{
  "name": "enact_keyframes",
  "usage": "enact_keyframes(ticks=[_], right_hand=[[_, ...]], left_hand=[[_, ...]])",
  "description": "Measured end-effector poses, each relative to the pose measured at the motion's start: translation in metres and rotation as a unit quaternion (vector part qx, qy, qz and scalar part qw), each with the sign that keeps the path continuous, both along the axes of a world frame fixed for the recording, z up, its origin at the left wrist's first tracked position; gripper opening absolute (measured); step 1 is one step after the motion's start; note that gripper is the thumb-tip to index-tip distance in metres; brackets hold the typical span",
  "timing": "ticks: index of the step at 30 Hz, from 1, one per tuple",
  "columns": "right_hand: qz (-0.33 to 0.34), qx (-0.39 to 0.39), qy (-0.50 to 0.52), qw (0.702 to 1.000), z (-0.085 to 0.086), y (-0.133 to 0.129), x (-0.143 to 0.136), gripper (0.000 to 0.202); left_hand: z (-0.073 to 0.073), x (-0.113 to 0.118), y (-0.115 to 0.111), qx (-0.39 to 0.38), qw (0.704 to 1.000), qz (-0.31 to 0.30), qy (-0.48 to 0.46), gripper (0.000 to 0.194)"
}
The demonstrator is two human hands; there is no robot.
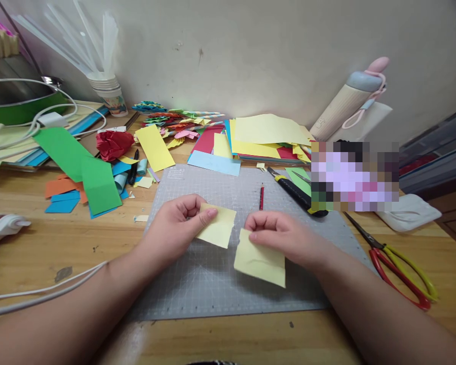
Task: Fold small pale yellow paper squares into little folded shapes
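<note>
My left hand (184, 223) pinches a pale yellow paper piece (218, 228) between thumb and fingers, over the middle of the grey cutting mat (197, 294). To its right, my right hand (275, 233) grips a second pale yellow paper piece (261, 263) by its upper edge. A narrow gap separates the two pieces, and their facing edges look uneven. Just beyond my right hand lies a short red pencil (262, 197) on the mat. A yellow and black box cutter (296, 192) rests at the mat's upper right.
Red and yellow scissors (395, 268) lie at the right. Green paper strips (97, 182), a crumpled red paper (114, 144) and a black marker (134, 167) are at the left. Stacked coloured paper (269, 132) and a bottle (345, 101) stand along the wall. A white cable (45, 291) crosses the left.
</note>
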State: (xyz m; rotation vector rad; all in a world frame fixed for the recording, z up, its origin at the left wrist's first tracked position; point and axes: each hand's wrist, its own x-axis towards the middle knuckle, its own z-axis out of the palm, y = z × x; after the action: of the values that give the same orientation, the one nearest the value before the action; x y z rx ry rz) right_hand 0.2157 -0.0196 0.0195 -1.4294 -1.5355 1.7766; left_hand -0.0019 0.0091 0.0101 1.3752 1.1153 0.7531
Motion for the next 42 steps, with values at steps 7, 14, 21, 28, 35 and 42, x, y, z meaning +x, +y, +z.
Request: enact_keyframes(ticks=[7,14,21,28,35,42], right_hand=[[-0.018,0.277,-0.14,0.951,0.004,-0.009,-0.012,0.011],[-0.068,0.155,-0.041,0.985,-0.002,-0.015,-0.021,0.01],[-0.079,0.132,-0.021,0.988,-0.004,-0.017,-0.024,0.011],[-0.075,0.141,-0.029,0.987,-0.005,-0.015,-0.025,0.011],[-0.078,0.125,-0.006,0.989,-0.007,-0.015,-0.024,0.01],[-0.084,0.124,-0.008,0.989,-0.006,-0.015,-0.026,0.01]], left_hand=[[-0.001,0.003,-0.003,0.02,1.0,-0.023,-0.003,0.029],[0.002,0.005,-0.007,0.069,0.997,-0.017,0.028,0.027],[-0.001,0.004,-0.009,0.128,0.99,-0.012,0.062,0.027],[-0.001,0.006,-0.009,0.154,0.984,-0.017,0.082,0.028],[-0.003,0.004,-0.01,0.17,0.98,-0.014,0.101,0.028],[-0.001,0.005,-0.01,0.181,0.976,-0.013,0.121,0.028]])
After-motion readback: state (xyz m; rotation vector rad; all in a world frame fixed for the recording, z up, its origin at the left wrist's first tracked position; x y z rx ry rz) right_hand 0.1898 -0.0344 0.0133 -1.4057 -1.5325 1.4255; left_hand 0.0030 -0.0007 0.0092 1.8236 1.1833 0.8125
